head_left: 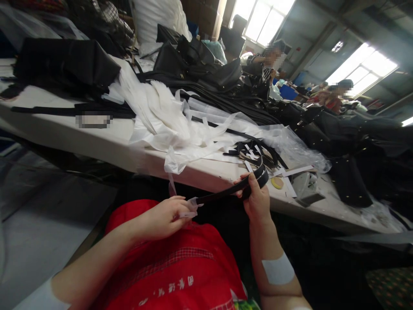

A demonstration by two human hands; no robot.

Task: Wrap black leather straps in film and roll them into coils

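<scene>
A black strap [222, 192] stretches between my two hands over my lap, in front of the table edge. My right hand [257, 198] is closed around it where it loops back on itself. At the other end, my left hand [172, 216] is closed, pinching a thin white plastic strip [193, 206] that wraps the strap's end. More of this plastic trails up to the table. Behind the strap lies a heap of white plastic strips [161, 116]. Near my right hand is a tangle of black strap pieces [271, 157] with white slips.
A white table [106, 133] runs across in front of me. Black bags [64, 64] and long black straps [226, 99] are piled along it. A yellow roll [276, 183] and a grey box [308, 189] sit right of centre. Two people [266, 64] are farther back.
</scene>
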